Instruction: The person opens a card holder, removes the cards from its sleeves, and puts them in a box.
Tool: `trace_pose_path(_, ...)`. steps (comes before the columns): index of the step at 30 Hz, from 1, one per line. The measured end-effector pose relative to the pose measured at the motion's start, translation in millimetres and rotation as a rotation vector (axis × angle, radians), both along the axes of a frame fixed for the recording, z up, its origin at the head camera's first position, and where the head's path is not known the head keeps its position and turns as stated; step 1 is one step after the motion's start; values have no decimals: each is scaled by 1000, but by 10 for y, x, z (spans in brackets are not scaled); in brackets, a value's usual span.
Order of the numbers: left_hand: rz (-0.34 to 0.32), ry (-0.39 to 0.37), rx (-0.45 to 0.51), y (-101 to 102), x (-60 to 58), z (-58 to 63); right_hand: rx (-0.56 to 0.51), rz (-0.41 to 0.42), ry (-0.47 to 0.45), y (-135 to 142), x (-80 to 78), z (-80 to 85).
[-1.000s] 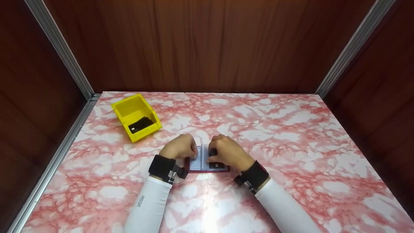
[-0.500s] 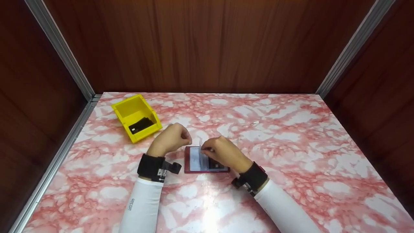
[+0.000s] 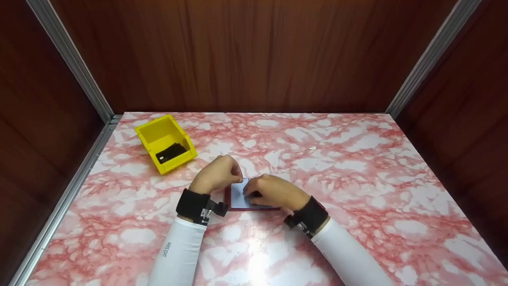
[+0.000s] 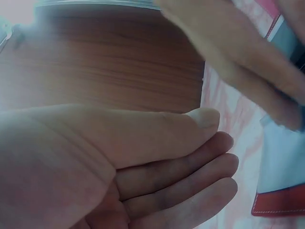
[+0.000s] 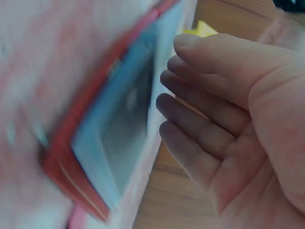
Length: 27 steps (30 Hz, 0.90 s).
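Observation:
A card holder with a red cover (image 5: 88, 112) and clear plastic sleeves lies spread on the table. Its pale sleeve page (image 3: 237, 195) shows between the hands in the head view. Through a sleeve in the right wrist view, a dark card (image 5: 128, 114) is visible but blurred. My left hand (image 3: 218, 173) is at the holder's far left edge, thumb and fingers extended and loosely bent, nothing seen in them. Over the holder's right half, my right hand (image 3: 276, 191) has its fingers loosely bent, also with nothing seen in them; whether its fingertips touch the page I cannot tell.
A yellow bin (image 3: 164, 143) with several black cards (image 3: 171, 152) inside stands at the back left of the pink marbled table (image 3: 357, 174). Brown wood-grain panels (image 3: 254, 55) with metal corner strips enclose the back and both sides.
My left hand moved away from the holder, then back to its far left edge. My right hand shifted with a sleeve page; the page lies flatter now and the dark card is hidden in the head view.

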<state>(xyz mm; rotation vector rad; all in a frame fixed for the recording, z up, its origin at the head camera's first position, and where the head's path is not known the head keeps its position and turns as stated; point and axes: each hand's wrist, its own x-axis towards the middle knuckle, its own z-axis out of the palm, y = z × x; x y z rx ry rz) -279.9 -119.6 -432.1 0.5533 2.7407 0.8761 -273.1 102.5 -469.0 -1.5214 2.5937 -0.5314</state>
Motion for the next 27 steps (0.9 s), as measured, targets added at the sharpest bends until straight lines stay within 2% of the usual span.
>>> trace_pose_path(3,-4,3,4,60,8,-31,-6,-35,21,106,-58,104)
trace_pose_path(7,-4,-28,23,147,16,-95,0,-183,3,257,-113,214)
trace_pose_path(10,-2,-86,44,203,17,-151,17,-283,-38,318,-140,244)
trace_pose_path(13,9,-161,58,232,18,-204,53,-342,-88,330,-154,234)
trace_pose_path(19,62,-253,80,257,24,-285,105,-392,-135,299,-141,181)
trace_pose_path(27,134,-369,191,331,4,-349,108,-415,-151,316,-132,103)
